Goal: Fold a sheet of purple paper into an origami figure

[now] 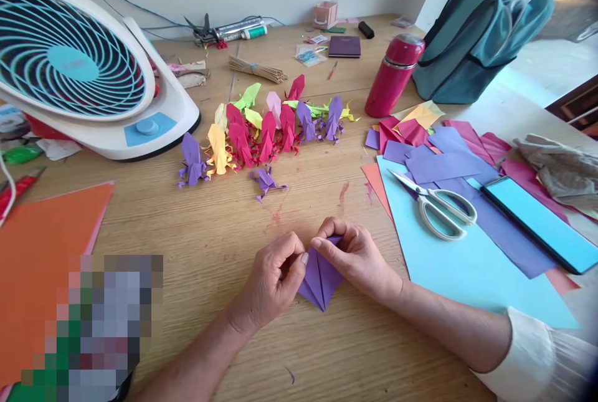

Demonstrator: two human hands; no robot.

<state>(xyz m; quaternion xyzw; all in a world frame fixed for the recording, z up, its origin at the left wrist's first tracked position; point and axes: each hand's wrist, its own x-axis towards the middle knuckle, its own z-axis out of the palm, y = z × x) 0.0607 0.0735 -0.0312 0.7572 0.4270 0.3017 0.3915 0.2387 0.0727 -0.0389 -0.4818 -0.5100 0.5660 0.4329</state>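
Observation:
A folded purple sheet of paper (322, 280) lies in front of me with a crease running down its middle to a point at the near end. My left hand (278, 274) pinches its left edge between thumb and forefinger. Thumb and bent fingers of my right hand (357, 255) close on its upper right part and hide some of it. Beyond my hands sits a small purple origami figure (266, 182). Behind that stands a cluster of several folded figures, among them a yellow one (218, 149) and a red one (268, 137).
White-handled scissors (446, 209) rest on purple and light blue paper (434, 271) at right, beside a phone (542, 221). A red flask (395, 75) and teal bag (467, 47) stand behind. A fan (159, 90) and orange paper (42, 265) are at left.

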